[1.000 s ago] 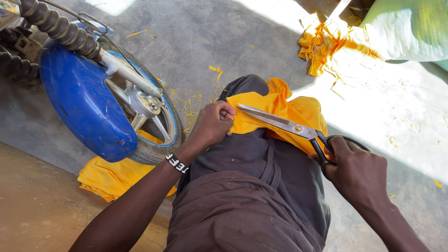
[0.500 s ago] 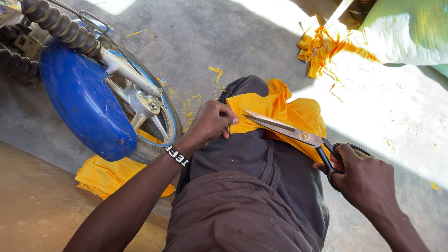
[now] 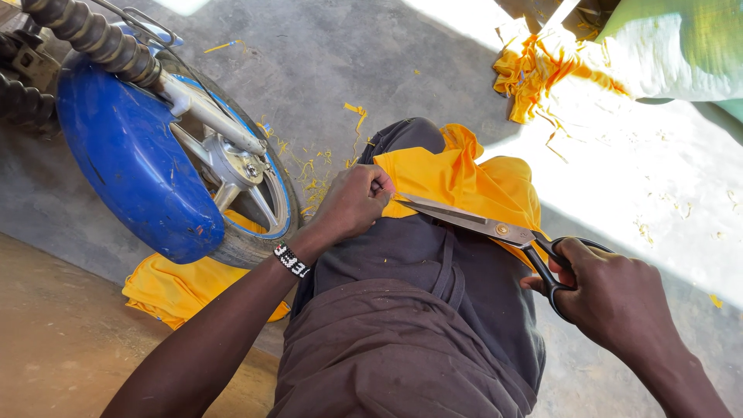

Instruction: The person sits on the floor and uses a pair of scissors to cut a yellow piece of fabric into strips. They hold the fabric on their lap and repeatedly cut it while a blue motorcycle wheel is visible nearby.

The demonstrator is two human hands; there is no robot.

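Fingers (image 3: 371,186) of your left hand (image 3: 352,203) are pinched on the edge of the yellow cloth (image 3: 464,178), holding it taut over your knee. Your right hand (image 3: 619,298) has fingers thru the black loops of the scissors (image 3: 495,227), clenched around them; blades lie nearly closed w/ the tips right at your left fingertips, along the cloth's lower edge.

Cloth sits draped on your raised knee, over dark trousers (image 3: 418,310), approx mid-frame. It bunches up toward the far side and hangs off the right of the leg.

Beaded wristband (image 3: 291,261) on your left wrist (black and white beads).

Surface: bare grey concrete floor (image 3: 325,54), rough, dusted w/ thin yellow scraps (image 3: 309,166) btwn the wheel and your knee. Right half is in hard sunlight, left half in shade. Bottom left the ground turns brownish and sandy.

Surroundings: a motorbike wheel (image 3: 240,201) w/ a blue mudguard (image 3: 131,162) stands close on your left, fork and spring above it. More yellow cloth lies folded on the ground (image 3: 178,286), partly under the tyre. Top right, a heap of yellow offcuts (image 3: 542,70) rests against a pale green sack (image 3: 673,46). Looks like an outdoor spot or open doorway; can't tell which.
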